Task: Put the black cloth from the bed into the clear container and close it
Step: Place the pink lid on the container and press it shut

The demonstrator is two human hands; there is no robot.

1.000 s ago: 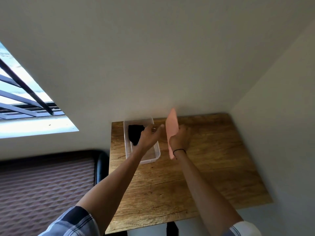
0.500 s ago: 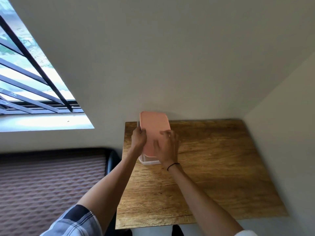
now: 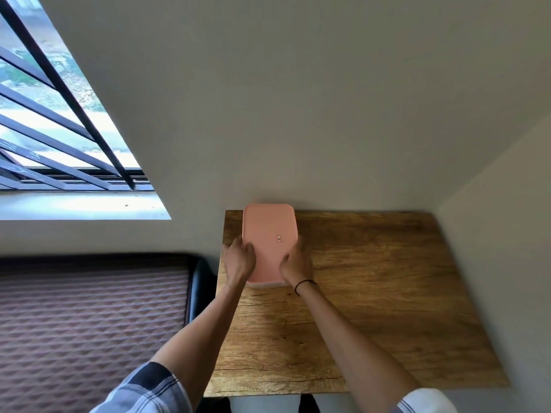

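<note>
A pink lid (image 3: 269, 234) lies flat on top of the clear container (image 3: 265, 284), of which only a thin strip shows at the near edge. The container stands at the far left of the wooden table (image 3: 372, 293), against the wall. My left hand (image 3: 238, 262) grips the lid's near left corner, thumb on top. My right hand (image 3: 295, 262) presses the near right corner, fingers curled over the edge. The black cloth is hidden under the lid.
A bed with a brown quilted cover (image 3: 89, 323) and a dark frame (image 3: 198, 281) lies left of the table. A barred window (image 3: 59, 138) is at the upper left. Walls close the table at the back and right.
A second ago my right hand held the lid upright beside the open container with the black cloth inside. The lid came down onto the container, and both hands now press its near corners.
</note>
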